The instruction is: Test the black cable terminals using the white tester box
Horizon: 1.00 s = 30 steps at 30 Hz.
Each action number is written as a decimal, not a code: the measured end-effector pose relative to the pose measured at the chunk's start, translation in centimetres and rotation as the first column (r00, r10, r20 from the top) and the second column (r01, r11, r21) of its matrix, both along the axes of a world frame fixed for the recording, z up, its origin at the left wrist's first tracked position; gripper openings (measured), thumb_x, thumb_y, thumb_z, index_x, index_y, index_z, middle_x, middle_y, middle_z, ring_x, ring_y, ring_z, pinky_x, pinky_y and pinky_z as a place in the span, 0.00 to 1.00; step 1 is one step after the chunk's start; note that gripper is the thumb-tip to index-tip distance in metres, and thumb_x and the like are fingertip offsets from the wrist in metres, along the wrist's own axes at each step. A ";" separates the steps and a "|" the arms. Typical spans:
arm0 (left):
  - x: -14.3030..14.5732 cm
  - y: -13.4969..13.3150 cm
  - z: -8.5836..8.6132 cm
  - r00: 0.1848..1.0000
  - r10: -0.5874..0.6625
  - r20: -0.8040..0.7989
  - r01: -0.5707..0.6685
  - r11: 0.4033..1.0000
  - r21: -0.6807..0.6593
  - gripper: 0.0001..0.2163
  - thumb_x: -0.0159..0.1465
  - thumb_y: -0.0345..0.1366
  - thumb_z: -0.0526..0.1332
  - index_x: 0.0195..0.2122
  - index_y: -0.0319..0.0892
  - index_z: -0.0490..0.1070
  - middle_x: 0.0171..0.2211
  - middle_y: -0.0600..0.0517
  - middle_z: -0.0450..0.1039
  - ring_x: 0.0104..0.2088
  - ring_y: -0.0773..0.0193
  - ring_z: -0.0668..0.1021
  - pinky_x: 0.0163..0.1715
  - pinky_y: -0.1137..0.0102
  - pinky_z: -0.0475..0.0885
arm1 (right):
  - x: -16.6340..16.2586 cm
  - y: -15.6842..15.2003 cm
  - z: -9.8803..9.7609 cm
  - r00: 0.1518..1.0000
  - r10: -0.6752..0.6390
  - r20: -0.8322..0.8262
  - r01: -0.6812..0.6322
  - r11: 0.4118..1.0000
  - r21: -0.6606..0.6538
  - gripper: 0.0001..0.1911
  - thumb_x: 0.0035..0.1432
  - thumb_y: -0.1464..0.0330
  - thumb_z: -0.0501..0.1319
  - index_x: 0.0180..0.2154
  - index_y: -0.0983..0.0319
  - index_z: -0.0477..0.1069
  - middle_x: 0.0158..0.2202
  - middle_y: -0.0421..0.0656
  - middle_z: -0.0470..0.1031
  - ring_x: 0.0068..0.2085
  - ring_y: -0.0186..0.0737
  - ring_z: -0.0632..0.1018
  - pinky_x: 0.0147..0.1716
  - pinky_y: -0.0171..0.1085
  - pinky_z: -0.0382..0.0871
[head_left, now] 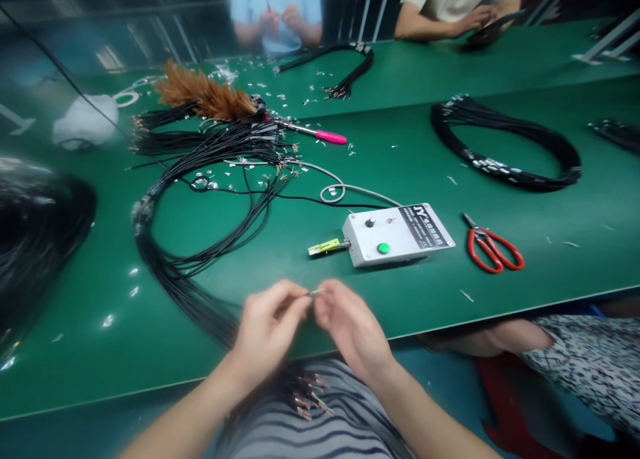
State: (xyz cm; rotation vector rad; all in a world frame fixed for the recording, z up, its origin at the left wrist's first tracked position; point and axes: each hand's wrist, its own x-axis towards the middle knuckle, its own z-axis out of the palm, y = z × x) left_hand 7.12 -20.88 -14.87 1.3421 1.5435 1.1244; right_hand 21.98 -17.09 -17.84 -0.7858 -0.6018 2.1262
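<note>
My left hand (273,322) is closed, its thumb and forefinger pinching the end of a black cable. My right hand (353,322) meets it fingertip to fingertip, also closed around the cable's thin stripped end (315,292). A bundle of black cables (185,292) curves from the table under my left hand. Its other stripped ends, with copper-coloured wires (307,399), hang over my lap. Just beyond my hands stands a white box (367,242) with a green button, a knob and a yellow-green tip (324,247) pointing left.
Red-handled scissors (493,245) lie right of the box. A coiled cable bundle (525,145) rests behind them. A brown feather duster (210,95) lies on more cables at the back left. Dark cables in shiny plastic (40,245) fill the left. Two people sit opposite; another is at right.
</note>
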 end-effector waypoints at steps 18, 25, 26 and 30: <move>-0.8 -0.5 0.4 0.973 -0.096 -0.208 0.122 0.986 0.112 0.07 0.69 0.30 0.57 0.41 0.42 0.75 0.34 0.51 0.77 0.32 0.66 0.76 0.35 0.74 0.70 | 1.8 3.4 2.2 0.927 0.268 0.262 -0.316 0.936 0.159 0.10 0.53 0.63 0.69 0.27 0.63 0.76 0.24 0.38 0.75 0.24 0.30 0.70 0.27 0.31 0.62; -0.6 -0.4 1.0 0.982 -0.134 -0.135 0.137 0.991 0.012 0.09 0.71 0.35 0.54 0.37 0.42 0.73 0.29 0.53 0.73 0.29 0.66 0.73 0.32 0.73 0.67 | 1.8 4.0 2.4 0.905 0.345 0.248 -0.393 0.902 0.179 0.12 0.54 0.61 0.69 0.29 0.63 0.75 0.25 0.38 0.75 0.25 0.29 0.70 0.28 0.31 0.62; -0.6 -0.3 1.0 0.987 -0.130 -0.096 0.129 0.991 -0.023 0.10 0.71 0.36 0.53 0.36 0.41 0.72 0.27 0.54 0.71 0.28 0.67 0.72 0.31 0.73 0.67 | 1.6 3.9 2.3 0.911 0.329 0.248 -0.379 0.905 0.192 0.12 0.55 0.60 0.69 0.30 0.63 0.75 0.25 0.38 0.74 0.25 0.29 0.70 0.28 0.31 0.62; -0.5 -0.2 0.7 0.995 -0.098 0.033 0.101 0.991 -0.093 0.10 0.72 0.37 0.51 0.50 0.42 0.68 0.24 0.56 0.67 0.26 0.67 0.70 0.29 0.73 0.65 | 0.7 3.2 2.0 0.934 0.256 0.249 -0.308 0.931 0.196 0.13 0.56 0.59 0.68 0.30 0.63 0.74 0.25 0.38 0.73 0.26 0.29 0.69 0.28 0.31 0.61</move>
